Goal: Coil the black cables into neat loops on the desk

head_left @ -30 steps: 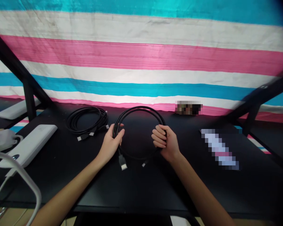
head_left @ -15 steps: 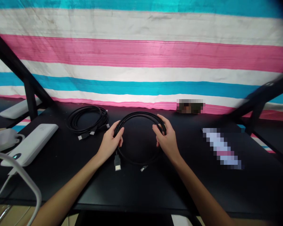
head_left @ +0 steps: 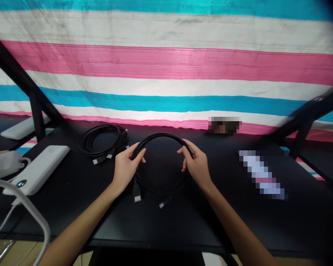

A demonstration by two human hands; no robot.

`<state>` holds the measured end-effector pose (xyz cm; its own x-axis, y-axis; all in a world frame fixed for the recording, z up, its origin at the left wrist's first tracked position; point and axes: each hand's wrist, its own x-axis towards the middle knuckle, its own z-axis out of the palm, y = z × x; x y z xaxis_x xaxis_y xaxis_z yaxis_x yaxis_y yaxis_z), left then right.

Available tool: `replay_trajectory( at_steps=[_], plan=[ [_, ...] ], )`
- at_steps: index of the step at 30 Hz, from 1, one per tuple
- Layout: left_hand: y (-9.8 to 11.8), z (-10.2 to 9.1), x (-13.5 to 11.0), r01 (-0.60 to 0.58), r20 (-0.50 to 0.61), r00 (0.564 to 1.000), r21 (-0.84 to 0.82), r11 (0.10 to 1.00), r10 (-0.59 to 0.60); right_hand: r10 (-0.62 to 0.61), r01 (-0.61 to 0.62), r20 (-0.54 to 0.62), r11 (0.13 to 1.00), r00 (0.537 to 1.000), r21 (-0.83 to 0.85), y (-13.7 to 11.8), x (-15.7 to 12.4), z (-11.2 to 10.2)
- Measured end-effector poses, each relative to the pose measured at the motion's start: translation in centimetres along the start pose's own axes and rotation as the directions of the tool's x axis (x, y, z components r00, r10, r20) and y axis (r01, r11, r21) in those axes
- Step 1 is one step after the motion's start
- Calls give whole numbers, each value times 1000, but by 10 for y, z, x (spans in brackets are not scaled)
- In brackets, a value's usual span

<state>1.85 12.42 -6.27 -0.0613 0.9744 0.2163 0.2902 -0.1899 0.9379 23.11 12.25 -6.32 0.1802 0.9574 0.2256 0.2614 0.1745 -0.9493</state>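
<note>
A black cable point(head_left: 163, 135), coiled into a ring, is held between my two hands over the black table. On its left side my left hand point(head_left: 127, 162) is closed around the loops, thumb on top. My right hand point(head_left: 195, 159) grips the opposite side, thumb and fingers wrapped over the strands. One plug with a pale metal end point(head_left: 137, 196) hangs below my left hand. A second, smaller connector point(head_left: 162, 204) lies near the bottom of the ring. Left of my left hand rests another coiled black cable point(head_left: 84, 142) with several plugs at its front.
A white power bank point(head_left: 46, 166) with a white cord lies at the left. Behind it are a white adapter point(head_left: 5, 164) and another white slab point(head_left: 19, 129). A blurred-out strip point(head_left: 262, 175) lies at right. Black frame bars point(head_left: 296, 118) flank the table; a striped sheet point(head_left: 166, 62) hangs behind.
The strands of the held coil have drawn closer together at the top. The small connector has shifted slightly left and down. Both hands stay at the sides of the ring.
</note>
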Motion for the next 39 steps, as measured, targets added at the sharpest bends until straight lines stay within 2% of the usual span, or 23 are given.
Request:
replay_trajectory(
  at_steps=[6, 8, 11, 13, 16, 18, 21, 25, 28, 31, 34, 36, 39],
  plan=[
    [-3, 1, 0, -16, -53, 998, 85, 996, 20, 5, -5, -13, 1000, 1000, -8, 3, 0, 1],
    [-4, 4, -1, -32, -24, 999, 87, 996, 34, -3, 3, -14, 1000, 1000, -15, 3, 0, 1],
    [-5, 6, -1, -17, 62, 998, -6, 1000, 17, -12, 12, -14, 1000, 1000, -8, 2, -1, 2],
    [-3, 7, 0, 89, 93, 992, -107, 990, -80, -16, 16, -20, 1000, 1000, 11, 0, -2, 2],
    [2, 7, 0, 344, 209, 932, -252, 905, -296, -21, 22, -38, 999, 999, 27, -2, -3, 3],
    [6, 6, 0, 464, 299, 876, -313, 829, -377, -23, 25, -55, 999, 998, 38, -3, -4, 4],
    [8, 7, -2, 525, 387, 837, -366, 769, -387, -4, 10, -70, 997, 998, 83, -3, -4, 6],
    [8, 8, -4, 542, 523, 795, -387, 746, -307, 53, -42, -56, 980, 997, 195, 1, -1, 4],
    [10, 8, -4, 536, 589, 773, -409, 738, -235, 128, -123, 2, 949, 992, 290, 1, 2, 1],
    [13, 5, -2, 494, 564, 804, -460, 738, -187, 208, -238, 125, 918, 970, 318, -1, 4, -3],
    [15, 2, -1, 491, 532, 821, -477, 729, -205, 231, -308, 288, 915, 929, 261, -4, 3, -4],
    [15, 1, -1, 542, 573, 785, -452, 708, -236, 227, -320, 371, 924, 900, 211, -6, 1, -5],
    [14, 1, -2, 637, 674, 686, -374, 674, -274, 249, -324, 432, 940, 867, 108, -9, -2, -4]
  ],
)
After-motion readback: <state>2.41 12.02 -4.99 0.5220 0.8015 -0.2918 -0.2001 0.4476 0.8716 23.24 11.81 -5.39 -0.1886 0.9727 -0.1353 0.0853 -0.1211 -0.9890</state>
